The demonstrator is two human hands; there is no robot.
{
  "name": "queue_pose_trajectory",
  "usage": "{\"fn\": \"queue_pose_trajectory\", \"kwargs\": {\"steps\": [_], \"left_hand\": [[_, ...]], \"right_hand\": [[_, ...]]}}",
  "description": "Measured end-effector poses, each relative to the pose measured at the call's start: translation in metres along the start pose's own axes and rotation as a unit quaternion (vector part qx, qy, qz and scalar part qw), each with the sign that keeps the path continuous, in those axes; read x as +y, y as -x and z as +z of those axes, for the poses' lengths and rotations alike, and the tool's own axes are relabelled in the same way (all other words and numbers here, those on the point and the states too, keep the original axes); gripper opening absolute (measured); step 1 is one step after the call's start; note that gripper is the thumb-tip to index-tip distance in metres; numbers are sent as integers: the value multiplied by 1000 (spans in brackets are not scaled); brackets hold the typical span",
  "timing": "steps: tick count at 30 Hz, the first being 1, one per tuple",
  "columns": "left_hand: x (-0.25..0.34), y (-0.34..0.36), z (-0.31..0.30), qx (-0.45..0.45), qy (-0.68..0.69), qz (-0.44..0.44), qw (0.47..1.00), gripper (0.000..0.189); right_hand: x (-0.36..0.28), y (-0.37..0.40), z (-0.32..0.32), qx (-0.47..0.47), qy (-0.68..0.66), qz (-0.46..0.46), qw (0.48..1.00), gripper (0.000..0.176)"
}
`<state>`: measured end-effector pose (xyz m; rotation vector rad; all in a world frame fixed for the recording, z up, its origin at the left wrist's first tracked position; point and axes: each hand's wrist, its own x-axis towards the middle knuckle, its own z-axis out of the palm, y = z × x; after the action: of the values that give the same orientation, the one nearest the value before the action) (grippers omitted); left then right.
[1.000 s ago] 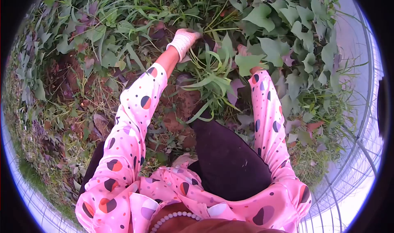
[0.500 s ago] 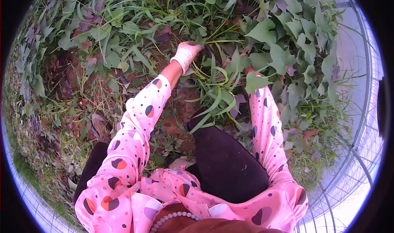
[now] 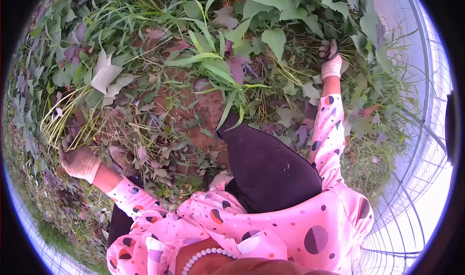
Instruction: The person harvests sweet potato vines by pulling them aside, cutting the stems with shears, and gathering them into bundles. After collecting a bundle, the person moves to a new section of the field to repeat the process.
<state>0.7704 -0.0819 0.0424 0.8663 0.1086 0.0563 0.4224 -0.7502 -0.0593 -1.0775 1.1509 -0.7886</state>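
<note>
My left hand (image 3: 80,162), in a pale glove, is low at the far left with its fingers curled at the ends of a loose bundle of green stems (image 3: 70,113). Broad leaves (image 3: 105,75) hang from the bundle's upper end. At the upper right, my right hand (image 3: 331,62), also gloved, is closed round dark looped handles, which look like those of scissors. The blades are hidden among the foliage. Green stems (image 3: 286,71) lie to the left of this hand, and large heart-shaped leaves (image 3: 274,41) grow above them.
Long grass blades (image 3: 220,71) rise in the middle, over reddish soil (image 3: 208,105). My dark-clad knee (image 3: 271,171) is below them. Cut stems and leaves litter the ground at the left. A curved wire-mesh and sheet wall (image 3: 411,81) runs along the right side.
My left hand has moved from the centre down to the far left, with stems at its fingers. My right hand, hidden under leaves before, has moved right and now shows with the dark loops.
</note>
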Motion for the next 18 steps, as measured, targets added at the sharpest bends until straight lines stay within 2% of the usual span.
{"fn": "queue_pose_trajectory", "kwargs": {"steps": [2, 3, 4, 5, 6, 7, 10, 12, 13, 14, 15, 17, 18], "left_hand": [[-17, 35, 50, 126, -122, 3, 984, 17], [-23, 32, 29, 50, -109, -58, 991, 19], [-34, 31, 2, -26, -94, -119, 988, 21], [-51, 43, 5, -58, -103, -147, 982, 20], [-67, 66, 31, -11, -116, -164, 980, 20], [-78, 86, 54, -7, -136, -193, 972, 22], [-103, 117, 76, -121, -176, -260, 942, 44], [-111, 126, 87, -186, -353, -225, 889, 49], [-117, 133, 97, -146, -431, -204, 867, 58], [-129, 124, 79, -188, -507, -172, 823, 57], [-133, 119, 64, -188, -573, -146, 784, 54], [-137, 106, 43, -184, -694, -110, 688, 51], [-136, 98, 30, -177, -750, -100, 629, 51]], "right_hand": [[0, -10, -33, 16, 8, 44, 999, 46], [-4, 4, -33, 33, 63, 34, 997, 46], [-1, 10, -31, 33, 64, 36, 997, 46], [6, 15, -31, 27, 50, 2, 998, 45], [12, 21, -32, 21, 35, -31, 999, 43], [17, 30, -35, -3, 72, -30, 997, 42], [43, 49, -45, -18, 86, -41, 995, 43], [55, 61, -50, 3, 115, -33, 993, 40], [61, 68, -48, 6, 127, -38, 991, 39], [69, 73, -53, 10, 138, -45, 989, 39], [91, 62, -78, 26, 322, -21, 946, 39], [72, 124, -28, 4, 352, -75, 933, 44], [93, 133, -32, -28, 357, -14, 934, 40]]}}
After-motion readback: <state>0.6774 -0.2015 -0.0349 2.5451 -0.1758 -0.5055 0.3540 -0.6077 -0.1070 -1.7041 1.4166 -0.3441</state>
